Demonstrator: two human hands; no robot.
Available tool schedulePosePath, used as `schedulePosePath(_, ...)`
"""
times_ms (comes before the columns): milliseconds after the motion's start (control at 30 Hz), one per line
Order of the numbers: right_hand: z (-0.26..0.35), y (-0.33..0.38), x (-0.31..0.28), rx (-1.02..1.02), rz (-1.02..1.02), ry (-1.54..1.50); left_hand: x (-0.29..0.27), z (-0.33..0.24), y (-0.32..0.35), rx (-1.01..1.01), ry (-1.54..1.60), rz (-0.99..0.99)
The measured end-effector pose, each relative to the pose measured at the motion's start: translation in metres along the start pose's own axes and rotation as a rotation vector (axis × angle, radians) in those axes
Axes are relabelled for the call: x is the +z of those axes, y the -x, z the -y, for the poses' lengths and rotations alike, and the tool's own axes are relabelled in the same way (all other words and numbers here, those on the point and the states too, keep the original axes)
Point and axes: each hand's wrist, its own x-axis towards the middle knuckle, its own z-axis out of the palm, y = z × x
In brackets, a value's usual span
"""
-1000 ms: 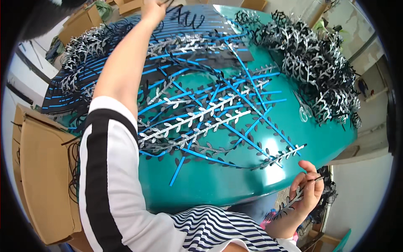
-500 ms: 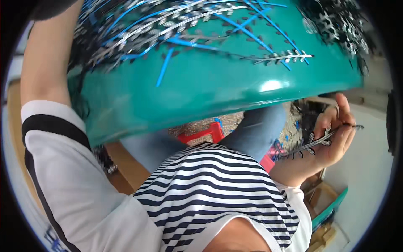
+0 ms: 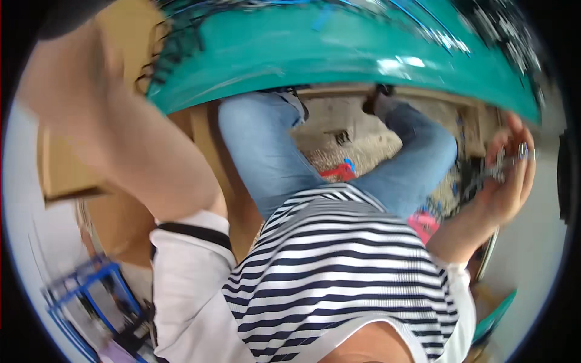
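Observation:
My right hand [image 3: 509,181] is at the right, beside the near corner of the green table [image 3: 272,63]. Its bent fingers hold a thin dark leafy sprig [image 3: 496,169] with silvery leaves, smeared by motion. My left forearm [image 3: 139,139] reaches up at the far left, blurred. A dark shape [image 3: 72,15] covers its far end, and the left hand itself is out of the picture. On the table lie blue strips [image 3: 420,15] and a pile of black and silver leafy sprigs [image 3: 499,36] at the right.
Brown cardboard boxes [image 3: 121,221] stand at my left, with a blue frame [image 3: 109,290] behind. My knees are under the table edge. Between them on the speckled floor lies a red object [image 3: 339,172]. A pink item [image 3: 423,225] is by my right thigh.
My view has shifted, so the table sits higher and more of my legs shows. My left arm has swung outward from the table. The right hand still holds the sprig.

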Motion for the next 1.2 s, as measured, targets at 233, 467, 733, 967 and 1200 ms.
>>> schedulePosePath(233, 0.076, 0.046, 0.03, 0.013, -0.251, 0.027, -0.042, -0.064, 0.093, -0.149, 0.419, 0.582)
schedulePosePath(467, 0.084, 0.045, 0.012, 0.109, -0.301, -0.104, 0.07, -0.007, 0.136, -0.532, 0.557, 1.313)
schedulePosePath(733, -0.027, 0.067, 0.009, 0.246, -0.563, 0.077, 0.216, 0.142, 0.299, -1.093, 0.4, 1.366)
schedulePosePath(967, -0.118, 0.036, -0.109, 0.715, -0.971, -0.46, 0.334, 0.196, 0.361, -0.865, -0.332, 1.936)
schedulePosePath(1200, -0.167, 0.06, -0.12, 1.01, -1.089, -0.706, 0.354, 0.203, 0.395, -0.986, -0.399, 1.975)
